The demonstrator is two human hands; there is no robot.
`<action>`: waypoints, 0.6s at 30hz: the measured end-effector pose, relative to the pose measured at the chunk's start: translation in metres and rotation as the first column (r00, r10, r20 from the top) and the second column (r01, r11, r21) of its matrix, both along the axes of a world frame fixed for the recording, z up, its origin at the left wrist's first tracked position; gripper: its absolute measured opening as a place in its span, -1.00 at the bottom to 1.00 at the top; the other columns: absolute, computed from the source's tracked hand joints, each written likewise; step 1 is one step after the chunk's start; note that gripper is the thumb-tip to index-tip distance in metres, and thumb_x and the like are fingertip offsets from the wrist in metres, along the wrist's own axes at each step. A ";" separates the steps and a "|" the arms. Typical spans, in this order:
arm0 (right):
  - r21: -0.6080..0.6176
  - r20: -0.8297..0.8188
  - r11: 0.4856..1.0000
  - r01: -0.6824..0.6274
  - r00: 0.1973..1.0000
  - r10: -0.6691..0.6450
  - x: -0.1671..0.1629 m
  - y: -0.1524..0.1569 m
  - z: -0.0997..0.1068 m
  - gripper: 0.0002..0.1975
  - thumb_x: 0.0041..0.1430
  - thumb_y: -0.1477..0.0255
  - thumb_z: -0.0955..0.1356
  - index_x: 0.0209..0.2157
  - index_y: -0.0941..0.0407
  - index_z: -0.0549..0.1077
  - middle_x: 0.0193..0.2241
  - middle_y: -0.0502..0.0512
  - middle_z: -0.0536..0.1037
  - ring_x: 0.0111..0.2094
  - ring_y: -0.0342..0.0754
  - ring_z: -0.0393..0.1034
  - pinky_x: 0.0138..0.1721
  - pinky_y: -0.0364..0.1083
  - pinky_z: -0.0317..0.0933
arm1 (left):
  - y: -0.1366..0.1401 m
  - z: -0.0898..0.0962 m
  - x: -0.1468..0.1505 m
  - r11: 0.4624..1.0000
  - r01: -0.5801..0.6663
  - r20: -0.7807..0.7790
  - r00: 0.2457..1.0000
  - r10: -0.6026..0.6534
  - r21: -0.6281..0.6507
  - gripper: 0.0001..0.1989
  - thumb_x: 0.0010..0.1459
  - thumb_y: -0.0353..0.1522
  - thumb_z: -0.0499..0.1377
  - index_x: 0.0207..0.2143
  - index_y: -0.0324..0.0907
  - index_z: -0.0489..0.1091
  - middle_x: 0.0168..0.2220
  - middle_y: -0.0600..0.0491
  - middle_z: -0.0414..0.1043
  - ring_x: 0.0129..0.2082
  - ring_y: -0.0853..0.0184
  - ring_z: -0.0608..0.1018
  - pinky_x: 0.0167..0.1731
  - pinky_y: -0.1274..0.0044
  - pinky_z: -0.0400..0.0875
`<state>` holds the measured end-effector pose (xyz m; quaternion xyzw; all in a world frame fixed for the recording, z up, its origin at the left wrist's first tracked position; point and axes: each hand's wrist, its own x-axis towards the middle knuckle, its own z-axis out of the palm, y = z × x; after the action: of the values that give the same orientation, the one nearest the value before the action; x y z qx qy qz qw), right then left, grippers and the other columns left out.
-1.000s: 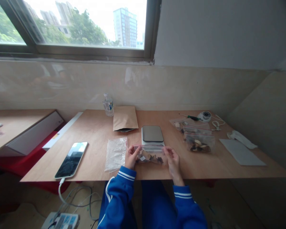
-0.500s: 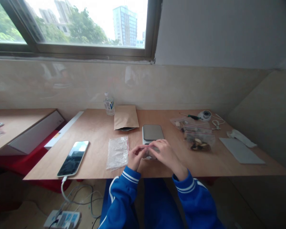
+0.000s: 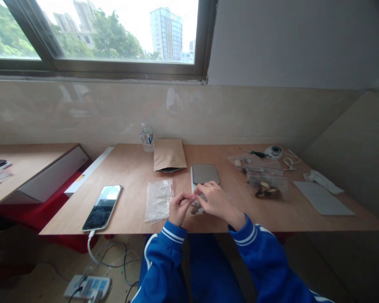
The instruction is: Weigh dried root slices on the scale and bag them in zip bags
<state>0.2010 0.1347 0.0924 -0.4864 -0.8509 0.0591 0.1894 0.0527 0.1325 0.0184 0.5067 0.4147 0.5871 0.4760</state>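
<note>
My left hand [image 3: 180, 207] and my right hand [image 3: 215, 200] meet above the front of the table, thumbs and fingers pinched on the top edge of a small clear zip bag [image 3: 196, 208]. Some brownish pieces show through the bag, partly covered by my right hand. Just behind my hands lies a small digital scale [image 3: 205, 174] with a grey metal plate; its front part is hidden by my fingers. Left of my left hand, a stack of clear zip bags [image 3: 158, 200] with a red seal strip lies flat.
Filled zip bags [image 3: 267, 189] lie right of the scale, near a screwdriver [image 3: 257, 154] and a white camera [image 3: 274, 152]. A kraft paper pouch [image 3: 169, 155] and water bottle [image 3: 147, 139] stand behind. A phone [image 3: 102, 208] charges at left; a white sheet [image 3: 322, 198] lies right.
My fingers have come closer together along the bag's top edge, and the bag with its pieces now shows more below them. The view has shifted slightly.
</note>
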 end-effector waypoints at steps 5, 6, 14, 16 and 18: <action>-0.037 0.071 0.999 -0.024 0.997 0.026 0.003 0.006 0.006 -0.89 0.19 0.45 0.30 -0.39 0.11 0.45 -0.44 0.05 0.52 -0.35 -0.08 0.35 -0.19 -0.09 0.03 | -0.003 0.004 -0.007 0.998 -0.008 -0.173 0.985 0.019 0.066 -0.84 -0.02 -0.26 0.28 -0.45 -0.17 0.49 -0.42 0.01 0.53 -0.34 0.26 0.54 -0.28 0.48 0.40; -0.022 0.091 0.999 -0.023 0.996 0.025 0.003 0.006 0.008 -0.89 0.18 0.47 0.30 -0.41 0.11 0.44 -0.46 0.05 0.51 -0.37 -0.08 0.33 -0.20 -0.09 0.02 | -0.003 0.005 -0.008 0.997 0.000 -0.215 0.976 0.018 0.084 -0.84 0.00 -0.25 0.26 -0.43 -0.17 0.50 -0.42 0.01 0.53 -0.34 0.26 0.54 -0.28 0.48 0.40; 0.121 0.177 0.992 -0.030 0.984 0.008 -0.001 0.000 0.017 -0.88 0.20 0.52 0.25 -0.39 0.14 0.39 -0.44 0.10 0.49 -0.35 -0.05 0.32 -0.26 -0.09 0.00 | -0.003 0.016 -0.007 0.968 -0.021 -0.349 0.930 0.111 0.252 -0.87 0.09 -0.28 0.19 -0.41 -0.13 0.48 -0.42 0.05 0.51 -0.38 0.31 0.51 -0.30 0.53 0.35; 0.076 0.167 0.997 -0.028 0.986 0.015 0.004 0.000 0.015 -0.86 0.26 0.47 0.22 -0.33 0.14 0.39 -0.40 0.10 0.52 -0.37 -0.06 0.34 -0.29 -0.11 0.01 | -0.003 0.015 -0.009 0.964 -0.037 -0.346 0.929 0.130 0.262 -0.87 0.09 -0.28 0.18 -0.40 -0.13 0.48 -0.41 0.05 0.51 -0.38 0.32 0.51 -0.31 0.53 0.35; 0.033 0.176 0.999 -0.019 0.984 0.013 0.010 0.001 0.012 -0.85 0.27 0.44 0.23 -0.33 0.12 0.41 -0.42 0.08 0.53 -0.38 -0.07 0.36 -0.32 -0.11 0.00 | -0.003 0.014 -0.010 0.963 -0.039 -0.348 0.928 0.134 0.267 -0.87 0.09 -0.28 0.18 -0.39 -0.12 0.49 -0.41 0.04 0.51 -0.37 0.31 0.51 -0.31 0.53 0.36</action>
<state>0.2114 0.1357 0.1043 -0.4795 -0.8690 0.0028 0.1216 0.0423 0.1294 0.0322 0.6446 0.4384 0.5522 0.2956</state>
